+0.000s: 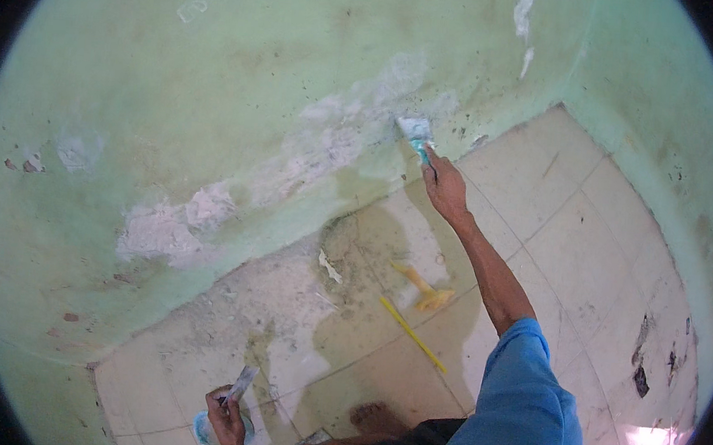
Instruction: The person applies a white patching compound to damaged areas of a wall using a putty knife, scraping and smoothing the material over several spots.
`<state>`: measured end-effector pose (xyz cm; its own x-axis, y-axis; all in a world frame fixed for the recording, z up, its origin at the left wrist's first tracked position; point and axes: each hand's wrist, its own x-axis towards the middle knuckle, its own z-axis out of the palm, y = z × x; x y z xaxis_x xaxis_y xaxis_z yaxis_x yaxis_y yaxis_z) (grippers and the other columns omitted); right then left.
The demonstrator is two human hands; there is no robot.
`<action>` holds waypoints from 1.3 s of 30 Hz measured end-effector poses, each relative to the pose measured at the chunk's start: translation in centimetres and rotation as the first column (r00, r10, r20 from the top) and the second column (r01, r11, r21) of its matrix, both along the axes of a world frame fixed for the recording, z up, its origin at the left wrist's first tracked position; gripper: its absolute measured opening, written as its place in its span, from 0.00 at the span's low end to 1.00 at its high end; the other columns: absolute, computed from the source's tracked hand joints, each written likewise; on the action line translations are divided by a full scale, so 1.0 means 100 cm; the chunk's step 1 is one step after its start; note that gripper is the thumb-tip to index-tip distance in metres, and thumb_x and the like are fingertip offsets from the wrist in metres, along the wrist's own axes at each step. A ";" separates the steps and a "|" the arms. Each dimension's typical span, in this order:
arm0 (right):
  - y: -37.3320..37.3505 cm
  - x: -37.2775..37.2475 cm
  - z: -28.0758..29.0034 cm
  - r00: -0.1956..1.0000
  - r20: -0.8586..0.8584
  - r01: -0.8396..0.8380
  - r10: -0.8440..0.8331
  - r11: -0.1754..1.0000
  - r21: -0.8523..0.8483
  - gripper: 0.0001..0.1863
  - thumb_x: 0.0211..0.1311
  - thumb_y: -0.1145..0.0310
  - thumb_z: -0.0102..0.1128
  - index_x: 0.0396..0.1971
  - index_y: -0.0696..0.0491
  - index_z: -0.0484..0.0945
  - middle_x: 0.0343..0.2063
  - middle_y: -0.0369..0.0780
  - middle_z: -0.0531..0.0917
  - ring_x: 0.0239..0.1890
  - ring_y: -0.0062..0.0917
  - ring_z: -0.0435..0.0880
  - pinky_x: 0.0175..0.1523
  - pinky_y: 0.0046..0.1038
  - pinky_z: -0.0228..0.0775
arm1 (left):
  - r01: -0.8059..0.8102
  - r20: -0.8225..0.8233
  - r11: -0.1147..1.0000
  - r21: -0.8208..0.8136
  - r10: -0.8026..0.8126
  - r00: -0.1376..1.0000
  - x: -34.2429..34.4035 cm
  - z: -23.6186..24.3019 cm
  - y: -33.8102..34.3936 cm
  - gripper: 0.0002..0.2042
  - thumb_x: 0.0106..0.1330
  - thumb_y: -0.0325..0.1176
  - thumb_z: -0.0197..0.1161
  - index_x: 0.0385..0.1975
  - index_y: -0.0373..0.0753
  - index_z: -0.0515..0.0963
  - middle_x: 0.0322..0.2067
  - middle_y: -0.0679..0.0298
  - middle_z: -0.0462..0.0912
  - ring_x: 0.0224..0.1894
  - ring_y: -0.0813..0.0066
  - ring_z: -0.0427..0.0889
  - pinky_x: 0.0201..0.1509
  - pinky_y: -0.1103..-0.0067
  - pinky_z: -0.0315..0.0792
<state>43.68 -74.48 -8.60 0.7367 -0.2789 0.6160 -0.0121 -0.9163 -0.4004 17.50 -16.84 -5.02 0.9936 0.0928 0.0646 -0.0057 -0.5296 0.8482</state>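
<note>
My right hand (448, 188) is closed round the handle of a putty knife (416, 132), its arm stretched out toward the green wall (242, 90). The knife's broad blade carries white filler and lies against the wall at the end of a long whitish patch (329, 142). Low on the left, my left hand (228, 419) grips a second scraper (241, 382), with its flat blade pointing up. Beside and below that hand is a tub (203, 437) with a light blue rim, partly covered by the hand.
Thicker white filler (161, 234) sits on the wall farther left. On the tiled floor (535, 276) lie a thin yellow stick (412, 334), a yellow object (426, 292) of unclear kind and a whitish scrap (329, 266). The walls meet at a corner (560, 106) on the far right.
</note>
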 end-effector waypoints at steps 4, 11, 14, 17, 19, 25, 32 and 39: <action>0.001 0.004 0.078 0.985 0.172 -0.050 0.033 0.994 0.100 0.27 0.66 0.62 0.49 0.65 0.47 0.62 0.34 0.50 0.77 0.33 0.44 0.77 0.38 0.42 0.71 | -0.005 0.033 1.000 0.016 0.005 0.999 -0.003 0.001 0.000 0.09 0.70 0.31 0.53 0.43 0.32 0.66 0.38 0.59 0.72 0.40 0.72 0.72 0.47 0.75 0.69; 0.005 0.002 -0.004 0.999 -0.009 -0.047 0.047 0.999 0.021 0.26 0.65 0.63 0.50 0.64 0.48 0.64 0.32 0.49 0.77 0.29 0.42 0.79 0.31 0.39 0.74 | 0.002 0.068 1.000 -0.021 -0.001 0.998 0.002 0.002 -0.009 0.08 0.70 0.30 0.53 0.42 0.33 0.66 0.39 0.57 0.73 0.40 0.71 0.73 0.48 0.75 0.70; -0.010 -0.024 -0.051 0.984 -0.065 -0.105 0.169 0.828 0.551 0.24 0.66 0.63 0.50 0.62 0.50 0.68 0.27 0.42 0.77 0.23 0.28 0.77 0.25 0.30 0.71 | 0.010 0.058 1.000 -0.008 -0.009 0.998 0.002 0.004 -0.009 0.08 0.70 0.31 0.53 0.42 0.33 0.66 0.38 0.58 0.72 0.38 0.73 0.71 0.45 0.76 0.69; -0.023 -0.038 -0.054 0.981 0.021 -0.101 0.193 0.414 0.905 0.22 0.68 0.63 0.49 0.61 0.50 0.70 0.24 0.35 0.77 0.18 0.17 0.73 0.20 0.23 0.66 | 0.002 0.024 1.000 -0.001 -0.002 1.000 0.003 0.006 -0.013 0.08 0.70 0.30 0.53 0.42 0.34 0.66 0.38 0.58 0.72 0.38 0.73 0.71 0.45 0.76 0.69; -0.032 -0.035 -0.051 0.985 0.077 -0.117 0.157 0.267 0.957 0.22 0.68 0.63 0.49 0.61 0.50 0.70 0.24 0.33 0.76 0.17 0.14 0.71 0.19 0.20 0.63 | -0.008 0.000 1.000 0.008 0.008 1.000 0.006 0.009 -0.016 0.08 0.70 0.31 0.53 0.42 0.34 0.66 0.38 0.59 0.72 0.38 0.73 0.71 0.45 0.76 0.69; -0.043 -0.007 -0.049 0.980 0.169 -0.193 0.110 0.270 0.943 0.23 0.69 0.63 0.47 0.63 0.51 0.67 0.25 0.32 0.75 0.18 0.14 0.70 0.19 0.19 0.62 | -0.010 -0.005 1.000 0.011 0.010 1.000 0.016 0.016 -0.027 0.10 0.70 0.34 0.54 0.43 0.34 0.67 0.38 0.59 0.72 0.40 0.72 0.71 0.47 0.76 0.68; 0.016 0.063 -0.063 0.973 0.229 -0.153 -0.028 0.665 0.731 0.33 0.68 0.65 0.50 0.70 0.50 0.50 0.29 0.39 0.77 0.23 0.21 0.74 0.28 0.25 0.69 | 0.023 -0.036 0.998 0.059 -0.021 0.999 0.018 0.015 -0.029 0.11 0.71 0.32 0.53 0.44 0.30 0.66 0.42 0.54 0.75 0.43 0.68 0.76 0.52 0.73 0.71; 0.113 0.026 -0.102 0.967 0.182 -0.254 0.177 0.710 0.657 0.35 0.65 0.64 0.53 0.69 0.57 0.52 0.27 0.44 0.77 0.25 0.26 0.75 0.33 0.28 0.70 | 0.054 -0.043 0.978 0.201 -0.046 0.998 0.021 0.031 -0.030 0.09 0.70 0.30 0.53 0.42 0.30 0.68 0.41 0.53 0.77 0.43 0.68 0.78 0.50 0.72 0.73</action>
